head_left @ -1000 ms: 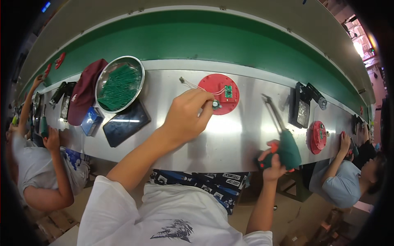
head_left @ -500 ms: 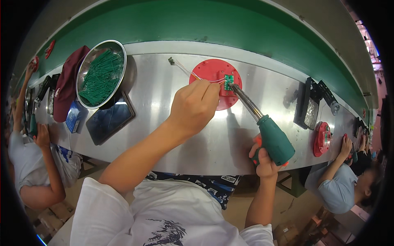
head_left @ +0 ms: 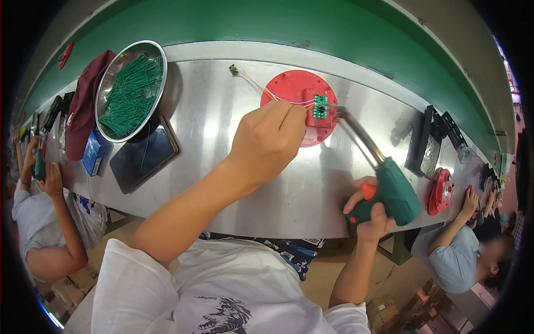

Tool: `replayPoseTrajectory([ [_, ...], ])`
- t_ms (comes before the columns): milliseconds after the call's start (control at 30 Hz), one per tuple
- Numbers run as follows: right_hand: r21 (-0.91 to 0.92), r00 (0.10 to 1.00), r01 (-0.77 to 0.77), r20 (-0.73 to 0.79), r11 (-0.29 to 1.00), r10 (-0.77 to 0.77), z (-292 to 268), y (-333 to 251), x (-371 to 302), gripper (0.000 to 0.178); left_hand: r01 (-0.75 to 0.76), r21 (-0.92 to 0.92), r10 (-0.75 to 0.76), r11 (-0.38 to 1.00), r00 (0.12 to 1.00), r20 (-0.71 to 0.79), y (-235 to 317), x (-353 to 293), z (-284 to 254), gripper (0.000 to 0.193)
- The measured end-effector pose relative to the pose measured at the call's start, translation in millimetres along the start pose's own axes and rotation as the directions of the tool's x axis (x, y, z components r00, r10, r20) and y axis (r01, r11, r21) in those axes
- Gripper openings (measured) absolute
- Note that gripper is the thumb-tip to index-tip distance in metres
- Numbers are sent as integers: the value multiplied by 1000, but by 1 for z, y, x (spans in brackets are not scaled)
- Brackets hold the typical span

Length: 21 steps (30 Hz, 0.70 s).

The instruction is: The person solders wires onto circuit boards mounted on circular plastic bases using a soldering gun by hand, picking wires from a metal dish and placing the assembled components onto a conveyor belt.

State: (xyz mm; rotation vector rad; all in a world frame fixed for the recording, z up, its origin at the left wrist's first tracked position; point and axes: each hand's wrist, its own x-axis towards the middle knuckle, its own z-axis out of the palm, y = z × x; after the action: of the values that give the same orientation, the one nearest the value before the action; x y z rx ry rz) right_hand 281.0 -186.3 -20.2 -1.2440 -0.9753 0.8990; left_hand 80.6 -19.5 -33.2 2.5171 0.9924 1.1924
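My left hand (head_left: 268,139) is closed in a pinch on thin wires (head_left: 257,84), beside a small green circuit board (head_left: 320,114) on a round red plastic housing (head_left: 290,84). The wires run from the board, under my fingers, to a tiny loose board (head_left: 233,70) on the far side of the table; my hand hides part of them. My right hand (head_left: 374,227) grips a green soldering gun (head_left: 399,192) with an orange-red trigger. Its blurred metal tip is just right of the circuit board, and I cannot tell if it touches anything.
A steel bowl (head_left: 164,83) of green wire pieces stands left on the metal table (head_left: 206,183), near a dark tablet (head_left: 142,161), blue box (head_left: 93,153) and maroon cap (head_left: 86,119). Right lie a black tray (head_left: 418,145) and another red housing (head_left: 438,192). Co-workers sit at both sides.
The soldering gun has moved right, its tip shifting from over the circuit board to the board's right side. My left hand stays pinched on the wires. The whole view has shifted slightly.
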Motion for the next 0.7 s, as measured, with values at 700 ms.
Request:
replayPoseTrajectory([
  [700,-37,993,95,-73,995,-98,1,4,-3,55,-19,-20,17,1000,994,-107,4,5,-3,13],
])
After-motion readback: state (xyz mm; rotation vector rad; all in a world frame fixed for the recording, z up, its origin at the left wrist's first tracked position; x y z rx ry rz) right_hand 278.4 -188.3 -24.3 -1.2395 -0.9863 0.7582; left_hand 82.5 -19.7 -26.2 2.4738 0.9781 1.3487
